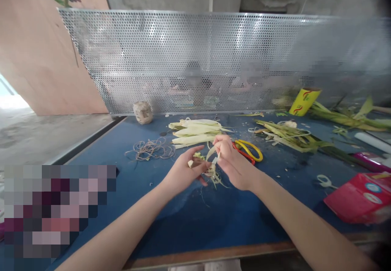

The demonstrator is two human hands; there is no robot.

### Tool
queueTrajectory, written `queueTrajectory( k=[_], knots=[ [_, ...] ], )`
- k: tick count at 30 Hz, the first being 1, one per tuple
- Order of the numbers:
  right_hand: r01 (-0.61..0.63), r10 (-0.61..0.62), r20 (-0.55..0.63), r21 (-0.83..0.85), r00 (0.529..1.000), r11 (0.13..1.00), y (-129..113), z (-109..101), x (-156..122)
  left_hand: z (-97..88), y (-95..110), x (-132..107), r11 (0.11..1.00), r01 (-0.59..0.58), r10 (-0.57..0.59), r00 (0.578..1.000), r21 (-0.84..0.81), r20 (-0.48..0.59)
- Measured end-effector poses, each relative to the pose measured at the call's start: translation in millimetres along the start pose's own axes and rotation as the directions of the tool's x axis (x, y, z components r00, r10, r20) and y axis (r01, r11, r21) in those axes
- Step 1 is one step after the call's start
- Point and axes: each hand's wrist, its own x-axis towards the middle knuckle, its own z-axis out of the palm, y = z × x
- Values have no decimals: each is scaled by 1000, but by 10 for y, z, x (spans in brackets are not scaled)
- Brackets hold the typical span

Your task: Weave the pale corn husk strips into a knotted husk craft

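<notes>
My left hand (pixel 191 167) is closed around a small bundle of pale corn husk (pixel 190 164), whose cut end pokes out between the fingers. Thin shredded strips (pixel 215 176) hang below it. My right hand (pixel 229 159) pinches a pale husk strip (pixel 210 153) that curves across to the left hand. Just beyond both hands lies a stack of flat, pale green corn husks (pixel 195 133). Scissors with yellow and red handles (pixel 258 153) rest right behind my right hand, partly covered by it.
On the blue table (pixel 195 222) lie a tangle of thin string (pixel 152 149), a wrapped roll (pixel 143 113), a heap of greener husks (pixel 284 134), a yellow cylinder (pixel 305 101) and a red packet (pixel 360 197). A perforated metal screen (pixel 171 51) borders the back; people sit behind it.
</notes>
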Motion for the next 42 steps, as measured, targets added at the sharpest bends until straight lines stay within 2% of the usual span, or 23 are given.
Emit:
queueTrajectory(
  k=[5,9,14,16,19,26,32,37,42],
  knots=[
    [-86,94,70,-105,993,991,-91,-38,30,6,28,-39,1000,22,-22,999,0,23],
    [-66,79,151,-88,985,994,-146,-67,38,-25,9,-35,1000,-9,9,1000,7,-13],
    [-39,57,147,-124,988,992,-150,-54,31,-57,-30,-8,999,-36,36,998,4,-60],
    [-7,21,121,-114,992,993,-143,-40,30,-59,-31,-3,999,-32,31,997,-6,-70],
    [0,1,21,-61,1000,998,-126,-13,29,-52,-21,-6,1000,-16,15,997,-10,-74],
    [-93,91,-107,-20,990,995,-87,74,18,-18,-33,-17,1000,-3,2,997,-6,-72],
    [-49,47,-73,-23,996,999,-135,68,14,-32,-28,-25,999,4,-5,1000,-52,-14],
    [-99,91,-174,-37,981,994,-138,65,13,0,-59,-27,995,-4,3,1000,-102,-11],
    [5,-17,-97,-124,995,992,-98,119,-9,37,-72,-28,981,20,-16,1000,-192,24]
  ],
)
